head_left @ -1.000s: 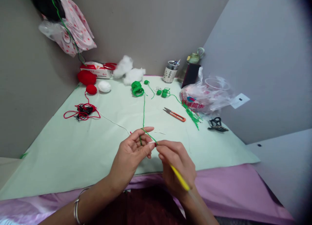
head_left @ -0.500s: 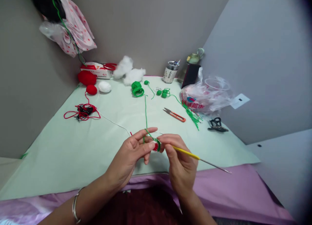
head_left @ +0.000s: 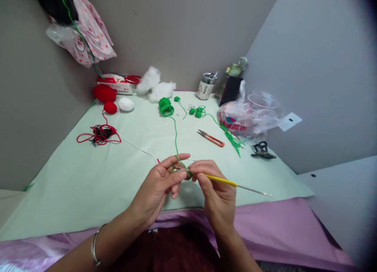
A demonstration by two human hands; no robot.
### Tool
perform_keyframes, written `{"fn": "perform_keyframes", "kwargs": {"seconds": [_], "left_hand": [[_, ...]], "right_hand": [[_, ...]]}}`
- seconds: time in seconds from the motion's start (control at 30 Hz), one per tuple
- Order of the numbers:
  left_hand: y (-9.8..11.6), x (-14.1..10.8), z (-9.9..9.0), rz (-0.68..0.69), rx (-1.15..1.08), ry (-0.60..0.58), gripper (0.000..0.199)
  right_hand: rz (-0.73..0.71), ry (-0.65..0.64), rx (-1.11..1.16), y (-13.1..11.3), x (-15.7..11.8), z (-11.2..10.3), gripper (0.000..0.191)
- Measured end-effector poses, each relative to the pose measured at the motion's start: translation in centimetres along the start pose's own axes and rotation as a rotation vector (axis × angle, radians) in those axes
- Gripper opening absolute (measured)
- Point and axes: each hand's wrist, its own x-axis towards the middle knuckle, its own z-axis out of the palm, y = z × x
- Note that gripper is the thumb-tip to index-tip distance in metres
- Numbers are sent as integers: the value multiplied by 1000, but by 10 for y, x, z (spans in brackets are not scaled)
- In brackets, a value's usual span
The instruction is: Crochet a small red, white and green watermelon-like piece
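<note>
Between thumb and fingers, my left hand pinches a small crochet piece, of which mainly a green edge shows. Green yarn runs from the green ball over my raised left index finger. My right hand grips a crochet hook by its yellow handle. One metal end points out to the right; the other reaches past the piece toward my left fingers. Both hands are close together above the front of the table. My fingers hide much of the piece.
Thread snips lie ahead of my hands. Green strands and a plastic bag are to the right, with a black hair claw nearby. At left are red yarn balls, a white ball and tangled yarn.
The hook has shifted left, and its working end now shows beyond the piece. My right hand moved slightly left with it. The red part of the piece is now mostly out of sight.
</note>
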Motion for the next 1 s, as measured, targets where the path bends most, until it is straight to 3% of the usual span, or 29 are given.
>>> {"fn": "perform_keyframes", "kwargs": {"seconds": [0.1, 0.23, 0.4, 0.53, 0.7, 0.8, 0.93, 1.0], "left_hand": [[-2, -3, 3, 13, 50, -11, 36], [-2, -4, 2, 6, 64, -18, 36], [-3, -3, -2, 30, 116, -16, 36], [-6, -4, -7, 102, 217, -4, 35], [-9, -6, -5, 216, 324, 43, 31], [-11, -9, 0, 250, 334, 99, 39], [-12, -8, 0, 91, 177, 33, 58], [-9, -4, -3, -42, 50, -16, 58]], "right_hand": [[68, 24, 22, 4, -1, -1, 17], [210, 34, 221, 10, -2, -5, 18], [198, 17, 247, 7, -3, -7, 23], [76, -22, 18, -1, -7, -9, 23], [-245, -103, -278, -9, -10, -8, 26], [-416, -145, -446, -5, -15, -5, 28], [-526, -95, -655, 7, -21, -3, 35], [-486, -67, -601, 8, -19, -3, 33]]}}
